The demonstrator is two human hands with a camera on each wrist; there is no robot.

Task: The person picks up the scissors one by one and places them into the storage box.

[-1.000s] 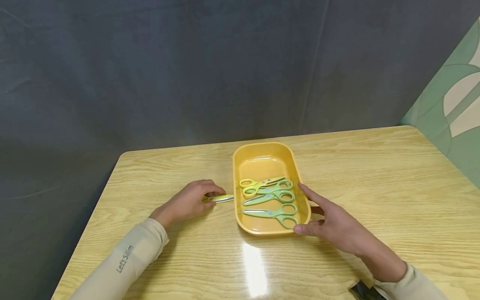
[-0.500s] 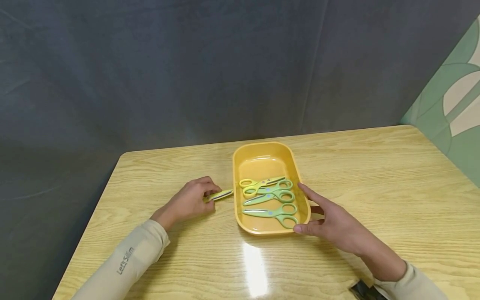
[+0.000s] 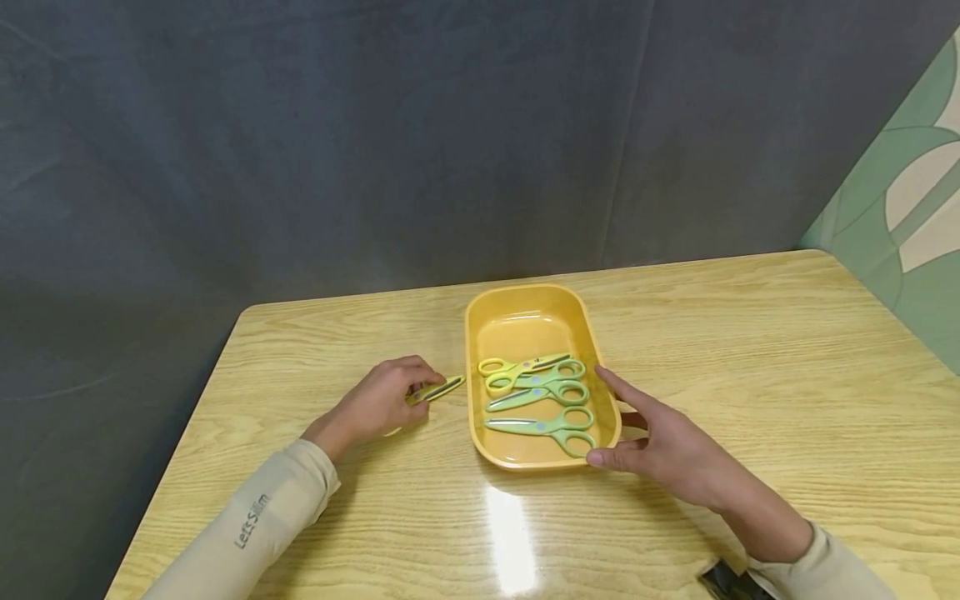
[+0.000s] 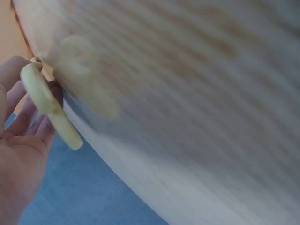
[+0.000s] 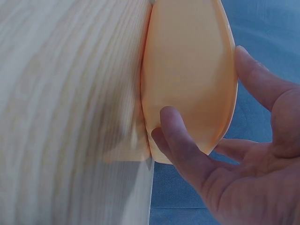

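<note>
In the head view, my left hand point(image 3: 382, 398) pinches yellow scissors point(image 3: 447, 388) just left of the orange-yellow tray point(image 3: 475, 446). Their blades point right, toward the tray's wall, and the fingers hide most of the handles. A pale yellow handle loop point(image 4: 40, 89) sticks out from the hand in the left wrist view, tilted over the tabletop. My right hand point(image 3: 667, 450) rests against the tray's near right corner, thumb at the rim and extended fingertips along the outer wall. Inside the tray lie yellow scissors point(image 3: 517, 369) overlapping green scissors point(image 3: 536, 393), with other green scissors point(image 3: 540, 427) nearer.
The tray stands on a light wood table point(image 3: 750, 350), away from its edges. Behind the table hangs a dark grey-blue cloth point(image 3: 375, 150). A green patterned surface point(image 3: 915, 217) shows at the right. A black object point(image 3: 727, 581) sits by the right sleeve.
The scissors in my left hand have turned, their tips swinging up toward the table's far side. Part of a handle now shows below that hand. My right hand and the tray have stayed put.
</note>
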